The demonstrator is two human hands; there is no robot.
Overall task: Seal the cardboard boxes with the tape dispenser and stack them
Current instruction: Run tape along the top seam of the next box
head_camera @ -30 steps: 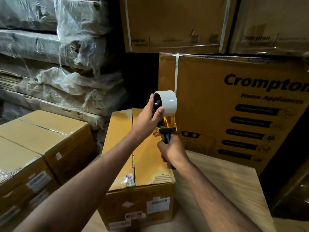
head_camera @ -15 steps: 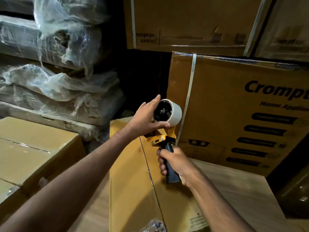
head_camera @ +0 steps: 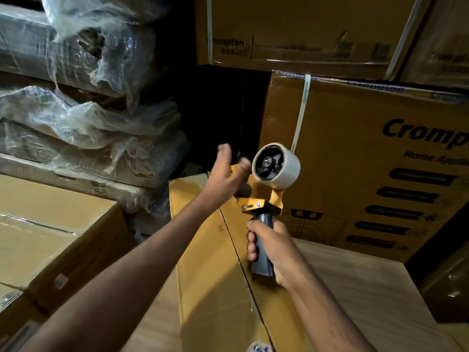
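While you stand among the stacks, the big brown printed carton (head_camera: pixel 355 174) with its white strap fills the right background, more brown cartons (head_camera: pixel 291 29) sit above it, and plastic-wrapped bundles (head_camera: pixel 76 110) are piled on the left over plain cardboard boxes (head_camera: pixel 50 224). Below your arms lies the long yellow-brown cardboard box (head_camera: pixel 203 275), its two top flaps meeting along a centre seam that runs away from you, with a pale wooden surface (head_camera: pixel 355 288) beside it on the right.

Your yellow tape dispenser (head_camera: pixel 264 207) with its dark grey handle is held upright above the far part of that box, the white tape roll (head_camera: pixel 281 166) at its top, in front of the printed carton. Your right hand (head_camera: pixel 271 247) is wrapped round the grey handle, fingers curled fully about it. Your left hand (head_camera: pixel 228 174) is up at the left side of the dispenser's yellow frame, just beside the roll; it is motion-blurred, and you cannot tell whether its fingers pinch the frame or tape or merely touch it.
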